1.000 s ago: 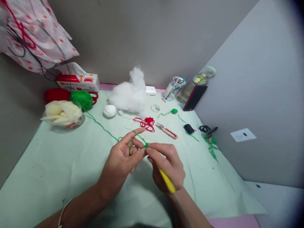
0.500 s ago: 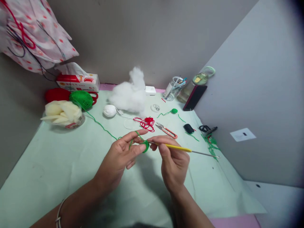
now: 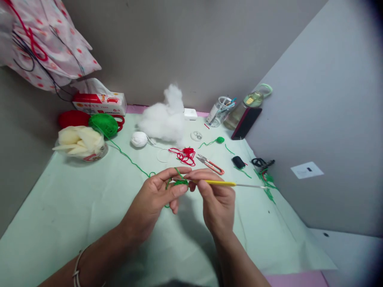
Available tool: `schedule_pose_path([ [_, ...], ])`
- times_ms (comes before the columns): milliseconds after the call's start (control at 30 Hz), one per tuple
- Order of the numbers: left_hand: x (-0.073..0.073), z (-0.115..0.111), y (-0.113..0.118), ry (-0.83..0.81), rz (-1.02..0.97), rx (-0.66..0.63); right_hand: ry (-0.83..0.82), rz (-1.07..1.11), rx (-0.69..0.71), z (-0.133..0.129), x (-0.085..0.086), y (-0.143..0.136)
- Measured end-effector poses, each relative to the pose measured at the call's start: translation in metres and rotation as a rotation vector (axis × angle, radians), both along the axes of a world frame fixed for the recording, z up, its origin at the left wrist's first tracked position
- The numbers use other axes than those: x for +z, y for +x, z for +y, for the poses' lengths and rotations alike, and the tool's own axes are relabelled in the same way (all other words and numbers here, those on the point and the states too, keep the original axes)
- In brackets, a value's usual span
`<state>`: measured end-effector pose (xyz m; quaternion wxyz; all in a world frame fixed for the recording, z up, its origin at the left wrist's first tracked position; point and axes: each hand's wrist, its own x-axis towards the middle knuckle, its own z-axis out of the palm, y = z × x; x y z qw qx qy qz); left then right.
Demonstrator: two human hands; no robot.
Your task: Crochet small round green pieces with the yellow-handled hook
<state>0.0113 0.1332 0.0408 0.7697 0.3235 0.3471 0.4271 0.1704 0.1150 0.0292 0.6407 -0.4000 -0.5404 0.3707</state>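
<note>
My left hand [image 3: 155,195] pinches a small green crochet piece [image 3: 181,182] between thumb and fingers, with green yarn looped over the index finger. In my right hand [image 3: 218,199] is a crochet hook [image 3: 217,183] with a yellow handle, held almost level. Its metal tip reaches into the left hand's grip, at the green piece; the exact stitch is too small to make out. The green yarn strand [image 3: 133,162] runs back over the table to a green yarn ball [image 3: 103,125]. Just beyond the hands lie orange thread snips [image 3: 212,164] and tangled red yarn [image 3: 186,156].
White stuffing [image 3: 163,119] and a white yarn ball [image 3: 139,139] sit at the back. Left stand a tub [image 3: 95,152] and a tissue box [image 3: 100,104]. A clear cup [image 3: 220,113], a bottle [image 3: 239,115], a phone [image 3: 247,123] and green yarn scraps [image 3: 266,185] are right.
The hook has swung nearer level and its tip has moved left, further into the left hand's grip. The right hand has come slightly closer to the left, and the green piece has tilted.
</note>
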Motion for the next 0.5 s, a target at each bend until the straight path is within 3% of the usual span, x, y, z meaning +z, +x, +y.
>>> schedule_pose_path([
  [300, 0.0013, 0.0009, -0.0008, 0.024, 0.028, -0.005, -0.148, 0.238, 0.062, 0.0029, -0.0025, 0.0040],
  [400, 0.0002, 0.0012, -0.0035, 0.052, 0.049, 0.017, -0.124, 0.188, 0.059, 0.0008, 0.0007, 0.0032],
  [500, -0.0021, 0.0000, -0.0054, 0.105, 0.112, 0.040, -0.022, 0.013, -0.035, -0.0043, 0.0025, 0.0012],
])
